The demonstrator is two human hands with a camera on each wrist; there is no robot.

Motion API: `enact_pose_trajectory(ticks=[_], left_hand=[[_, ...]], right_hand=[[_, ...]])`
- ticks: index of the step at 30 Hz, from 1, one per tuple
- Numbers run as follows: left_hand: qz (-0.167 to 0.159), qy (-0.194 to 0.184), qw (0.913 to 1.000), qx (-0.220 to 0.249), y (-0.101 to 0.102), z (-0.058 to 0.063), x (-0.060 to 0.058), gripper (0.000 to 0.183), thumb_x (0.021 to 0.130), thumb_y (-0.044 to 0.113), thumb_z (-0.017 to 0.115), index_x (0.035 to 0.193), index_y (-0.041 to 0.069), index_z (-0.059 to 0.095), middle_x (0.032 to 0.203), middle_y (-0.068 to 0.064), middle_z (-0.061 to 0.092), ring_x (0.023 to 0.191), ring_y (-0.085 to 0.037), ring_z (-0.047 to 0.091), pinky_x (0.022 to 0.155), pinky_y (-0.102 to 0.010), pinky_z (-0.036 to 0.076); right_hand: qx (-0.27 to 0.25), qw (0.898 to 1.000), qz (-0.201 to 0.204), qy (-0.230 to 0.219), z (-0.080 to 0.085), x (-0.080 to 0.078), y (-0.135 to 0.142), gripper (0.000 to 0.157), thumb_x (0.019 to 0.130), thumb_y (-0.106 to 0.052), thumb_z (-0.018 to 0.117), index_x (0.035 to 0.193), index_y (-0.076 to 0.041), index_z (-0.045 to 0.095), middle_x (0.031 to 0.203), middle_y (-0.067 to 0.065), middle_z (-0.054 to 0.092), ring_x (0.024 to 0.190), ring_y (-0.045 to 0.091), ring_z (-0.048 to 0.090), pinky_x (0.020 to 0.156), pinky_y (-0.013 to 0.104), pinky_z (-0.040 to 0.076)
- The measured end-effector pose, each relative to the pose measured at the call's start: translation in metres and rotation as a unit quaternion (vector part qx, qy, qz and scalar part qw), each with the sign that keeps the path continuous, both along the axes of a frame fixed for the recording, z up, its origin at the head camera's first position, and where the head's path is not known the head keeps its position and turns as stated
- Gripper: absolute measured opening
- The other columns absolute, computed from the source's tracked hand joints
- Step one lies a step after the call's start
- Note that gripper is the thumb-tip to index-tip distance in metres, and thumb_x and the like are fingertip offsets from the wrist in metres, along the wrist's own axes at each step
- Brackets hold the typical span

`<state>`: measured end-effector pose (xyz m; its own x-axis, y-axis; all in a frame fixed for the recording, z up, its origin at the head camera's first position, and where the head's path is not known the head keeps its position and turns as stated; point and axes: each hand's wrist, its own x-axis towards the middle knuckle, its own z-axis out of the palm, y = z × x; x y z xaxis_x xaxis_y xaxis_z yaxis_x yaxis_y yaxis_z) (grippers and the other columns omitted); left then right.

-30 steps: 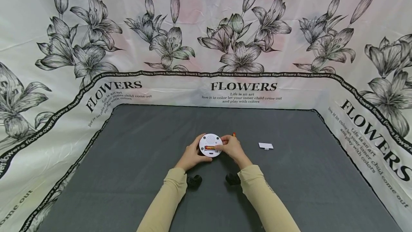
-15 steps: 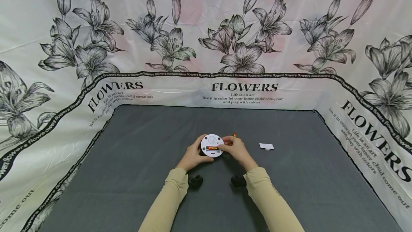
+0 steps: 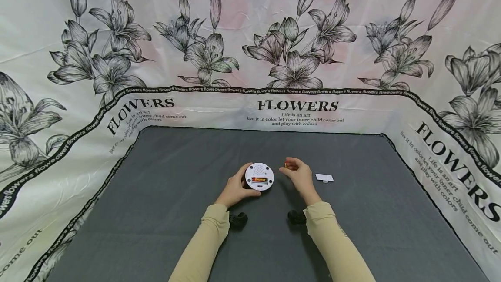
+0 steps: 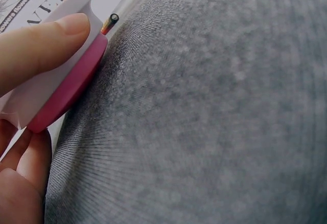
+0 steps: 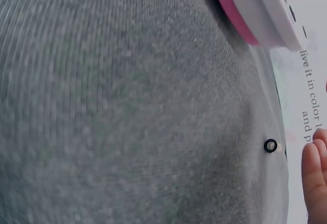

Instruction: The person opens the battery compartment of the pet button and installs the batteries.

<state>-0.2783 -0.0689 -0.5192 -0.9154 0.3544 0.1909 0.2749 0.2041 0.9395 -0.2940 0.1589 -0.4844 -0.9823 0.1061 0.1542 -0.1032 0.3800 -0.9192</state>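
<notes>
My left hand (image 3: 236, 186) grips a round white device (image 3: 253, 173), its thumb on the white side in the left wrist view. The perforated underside with dark feet faces up, and an orange-and-black battery (image 3: 259, 180) sits in its compartment. A pink band (image 4: 76, 91) runs round the device. My right hand (image 3: 300, 176) is off the device, thumb and fingers spread around a second battery (image 3: 285, 165). That battery's ringed end (image 5: 270, 146) shows on the cloth in the right wrist view, a small gap from the fingertips.
A small white battery cover (image 3: 324, 178) with a tab lies right of my right hand. Dark grey cloth (image 3: 176, 164) covers the table, bordered by flower-printed fabric (image 3: 297, 116) that rises behind. Black wrist cameras (image 3: 238, 220) hang below both wrists.
My right hand has left the battery in the device's compartment and moved right to the second battery. My left hand still holds the device, which has shifted slightly right in view.
</notes>
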Motion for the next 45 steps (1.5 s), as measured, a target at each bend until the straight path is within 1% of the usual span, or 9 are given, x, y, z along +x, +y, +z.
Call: enact_pose_trajectory(ticks=[2, 3, 6, 9, 10, 17, 23, 31, 45], left_hand=[[-0.002, 0.006, 1.0, 0.005, 0.0, -0.002, -0.001, 0.099, 0.065, 0.009, 0.085, 0.146, 0.011, 0.028, 0.14, -0.006, 0.038, 0.125, -0.014, 0.041, 0.095, -0.025, 0.04], [-0.005, 0.007, 0.9999, 0.009, 0.0, 0.001, 0.001, 0.099, 0.065, 0.008, 0.085, 0.146, 0.009, 0.028, 0.14, -0.008, 0.037, 0.125, -0.017, 0.041, 0.096, -0.027, 0.04], [-0.009, 0.01, 0.9999, 0.009, 0.0, 0.01, 0.006, 0.097, 0.066, 0.007, 0.084, 0.145, 0.007, 0.028, 0.14, -0.011, 0.037, 0.125, -0.02, 0.041, 0.096, -0.031, 0.04], [-0.013, 0.005, 0.9999, 0.005, 0.0, 0.023, 0.013, 0.094, 0.068, 0.003, 0.082, 0.144, 0.007, 0.029, 0.14, -0.014, 0.037, 0.126, -0.021, 0.041, 0.097, -0.034, 0.039], [-0.014, 0.006, 0.9999, 0.002, 0.0, 0.024, 0.014, 0.093, 0.068, 0.003, 0.082, 0.144, 0.007, 0.029, 0.14, -0.014, 0.037, 0.125, -0.021, 0.041, 0.097, -0.034, 0.039], [-0.02, 0.003, 0.9998, 0.003, -0.001, 0.03, 0.018, 0.092, 0.069, 0.001, 0.081, 0.144, 0.007, 0.028, 0.14, -0.016, 0.036, 0.125, -0.023, 0.041, 0.097, -0.035, 0.04], [-0.019, 0.014, 0.9997, 0.008, 0.0, 0.025, 0.014, 0.092, 0.068, 0.001, 0.082, 0.143, 0.005, 0.029, 0.139, -0.017, 0.037, 0.125, -0.026, 0.041, 0.096, -0.038, 0.04], [-0.003, 0.007, 0.9999, -0.011, 0.001, -0.001, 0.0, 0.098, 0.066, 0.009, 0.085, 0.146, 0.011, 0.027, 0.141, -0.006, 0.036, 0.126, -0.015, 0.039, 0.096, -0.026, 0.039], [-0.005, -0.01, 0.9999, -0.009, 0.001, 0.001, 0.001, 0.099, 0.066, 0.008, 0.084, 0.146, 0.011, 0.027, 0.142, -0.004, 0.036, 0.126, -0.013, 0.04, 0.096, -0.025, 0.039]], right_hand=[[0.006, 1.0, -0.012, 0.013, 0.0, 0.0, 0.001, 0.045, 0.078, -0.008, 0.075, 0.118, 0.005, 0.059, 0.103, 0.019, 0.062, 0.091, 0.027, 0.058, 0.074, 0.032, 0.049], [0.009, 0.999, -0.02, 0.031, -0.002, 0.0, 0.002, 0.044, 0.077, -0.009, 0.076, 0.116, 0.005, 0.06, 0.101, 0.018, 0.062, 0.089, 0.025, 0.058, 0.072, 0.03, 0.049], [0.022, 0.999, -0.034, 0.036, -0.001, 0.0, 0.003, 0.044, 0.077, -0.009, 0.076, 0.116, 0.005, 0.06, 0.102, 0.018, 0.062, 0.09, 0.026, 0.059, 0.074, 0.035, 0.05], [0.042, 0.998, -0.047, 0.024, -0.002, -0.002, 0.003, 0.044, 0.078, -0.011, 0.076, 0.116, 0.004, 0.061, 0.103, 0.018, 0.062, 0.092, 0.026, 0.058, 0.076, 0.036, 0.049], [0.047, 0.998, -0.047, 0.008, -0.002, -0.003, 0.003, 0.045, 0.078, -0.011, 0.075, 0.117, 0.004, 0.06, 0.105, 0.019, 0.062, 0.094, 0.029, 0.057, 0.077, 0.04, 0.047], [0.073, 0.994, -0.075, -0.006, -0.012, -0.008, 0.003, 0.04, 0.076, -0.013, 0.077, 0.108, 0.007, 0.064, 0.094, 0.018, 0.064, 0.087, 0.028, 0.059, 0.073, 0.036, 0.046], [0.09, 0.993, -0.081, -0.013, -0.017, -0.01, 0.003, 0.039, 0.074, -0.013, 0.078, 0.104, 0.008, 0.065, 0.09, 0.018, 0.065, 0.085, 0.031, 0.058, 0.081, 0.041, 0.041], [0.126, 0.988, -0.083, -0.028, -0.016, -0.013, 0.0, 0.042, 0.074, -0.015, 0.079, 0.106, 0.008, 0.064, 0.091, 0.018, 0.062, 0.086, 0.031, 0.055, 0.075, 0.042, 0.044], [0.16, 0.983, -0.085, -0.034, -0.012, -0.014, 0.0, 0.034, 0.07, -0.014, 0.082, 0.092, 0.007, 0.067, 0.081, 0.015, 0.064, 0.082, 0.034, 0.057, 0.075, 0.043, 0.045]])
